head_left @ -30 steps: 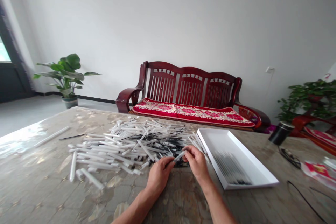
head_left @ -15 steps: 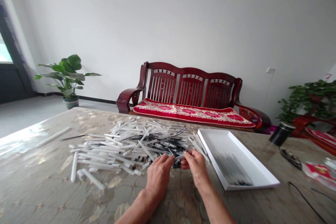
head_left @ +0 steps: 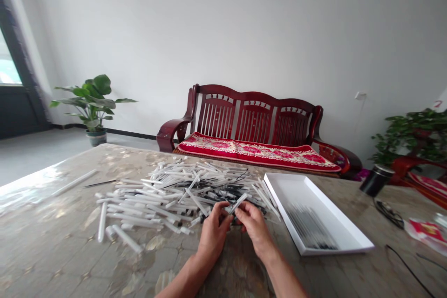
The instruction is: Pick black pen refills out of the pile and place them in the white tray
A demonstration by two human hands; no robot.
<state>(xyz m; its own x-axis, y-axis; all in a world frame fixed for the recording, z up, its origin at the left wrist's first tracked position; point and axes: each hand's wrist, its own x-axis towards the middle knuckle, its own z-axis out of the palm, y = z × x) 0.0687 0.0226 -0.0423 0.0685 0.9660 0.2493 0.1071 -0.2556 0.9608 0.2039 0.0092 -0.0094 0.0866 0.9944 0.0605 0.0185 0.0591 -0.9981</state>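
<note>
Both of my hands meet at the near edge of the heap, with a whitish pen (head_left: 239, 202) slanting up to the right between them. The fingers of my left hand (head_left: 213, 232) are closed at its lower end. My right hand (head_left: 256, 228) pinches it from the other side; its fingertips are partly hidden. Beyond and to the left spreads a heap of white pen barrels (head_left: 139, 209). Thin black pen refills (head_left: 226, 191) lie among them, just past my fingers. To the right, a shallow white box (head_left: 344, 214) holds a row of translucent pens (head_left: 310, 226) with dark tips.
A patterned tabletop (head_left: 63, 242) carries everything. One loose barrel (head_left: 75, 182) and a thin dark refill (head_left: 100, 183) lie at the left. On the right are a black cylinder (head_left: 377, 180), cables (head_left: 387, 214) and a red packet (head_left: 426, 230). A wooden bench (head_left: 254, 111) stands behind.
My hands have drawn closer together and slightly nearer to me. The whitish pen now points upward between them, clear of the dark refills. The view has shifted slightly.
</note>
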